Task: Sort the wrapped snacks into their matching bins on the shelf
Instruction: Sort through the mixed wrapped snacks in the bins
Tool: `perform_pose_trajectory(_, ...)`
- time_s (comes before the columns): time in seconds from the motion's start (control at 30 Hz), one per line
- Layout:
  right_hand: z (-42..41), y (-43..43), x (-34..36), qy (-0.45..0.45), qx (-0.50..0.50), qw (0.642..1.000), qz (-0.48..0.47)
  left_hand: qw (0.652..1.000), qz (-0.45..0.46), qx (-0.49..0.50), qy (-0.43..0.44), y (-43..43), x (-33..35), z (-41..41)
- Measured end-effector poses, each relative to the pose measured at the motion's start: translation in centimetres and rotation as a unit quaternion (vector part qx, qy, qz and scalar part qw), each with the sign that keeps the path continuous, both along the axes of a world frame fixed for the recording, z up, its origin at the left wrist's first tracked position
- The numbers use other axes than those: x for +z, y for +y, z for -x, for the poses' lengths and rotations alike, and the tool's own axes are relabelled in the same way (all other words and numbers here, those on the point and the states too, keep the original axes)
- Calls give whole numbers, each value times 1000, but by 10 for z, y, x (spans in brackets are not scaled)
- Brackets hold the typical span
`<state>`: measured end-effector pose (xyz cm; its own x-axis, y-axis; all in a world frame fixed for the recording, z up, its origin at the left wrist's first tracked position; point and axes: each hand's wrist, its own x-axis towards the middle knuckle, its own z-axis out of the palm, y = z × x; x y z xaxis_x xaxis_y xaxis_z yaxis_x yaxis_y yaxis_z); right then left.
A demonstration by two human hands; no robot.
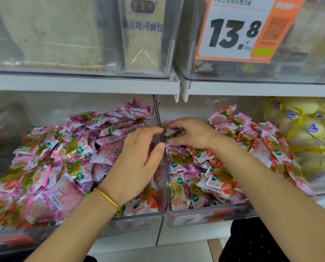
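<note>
Right hand (193,135) has its fingers pinched round 1 purple snack (169,130) in the right bin (205,216), far side, right by the divider (158,118). Left hand (139,159) hovers loose and empty over the left bin (120,222). Packets look light, crinkly and slippery, so I'd pinch a sealed edge.

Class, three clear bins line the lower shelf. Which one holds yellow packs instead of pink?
The rightmost bin: its packs are yellow, while the left bin and middle bin hold pink wrapped snacks.
</note>
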<state>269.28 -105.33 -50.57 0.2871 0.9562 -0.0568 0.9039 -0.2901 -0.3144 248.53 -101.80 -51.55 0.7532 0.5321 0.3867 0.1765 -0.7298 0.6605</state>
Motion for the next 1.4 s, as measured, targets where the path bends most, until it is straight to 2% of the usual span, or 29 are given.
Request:
perform_pose_trajectory(0.2, 19, 16, -13, -163, -38, 985, -37, 999, -40, 35, -8, 5, 4, 6)
perform_pose_trajectory(0.27, 21, 15, -16, -151, -42, 987, -41, 994, -55, 89, -34, 14, 12, 13)
perform_pose_trajectory(0.33, 23, 5, -14, -85, -42, 994, -63, 987, -69, 136, -42, 25, 21, 21)
perform_pose_trajectory(0.4, 28, -10, -7, -24, -46, 992, -118, 985, -80, 149, -15, 34, 27, 29)
perform_pose_trajectory(0.5, 41, -35, 2, 86, -54, 976, -193, 984, -110, 91, 110, 41, 31, 38)
perform_pose_trajectory(0.6, 54, -49, 5, 237, -65, 941, -232, 951, -148, 46, 269, 34, 25, 39)
perform_pose_trajectory(0.7, 62, -52, 4, 327, -74, 908, -251, 910, -244, 66, 329, 27, 13, 28)
perform_pose_trajectory(0.77, 64, -51, 3, 352, -76, 898, -254, 893, -277, 73, 346, 28, 9, 21)
perform_pose_trajectory(1.03, 61, -56, 3, 386, -93, 881, -257, 934, -222, 101, 263, 50, 17, 25)
perform_pose_trajectory(1.27, 62, -57, 0, 387, -93, 883, -249, 930, -331, 108, 118, 48, 9, 23)
perform_pose_trajectory(1.4, 63, -57, -1, 391, -96, 882, -247, 941, -308, 114, 77, 50, 9, 23)
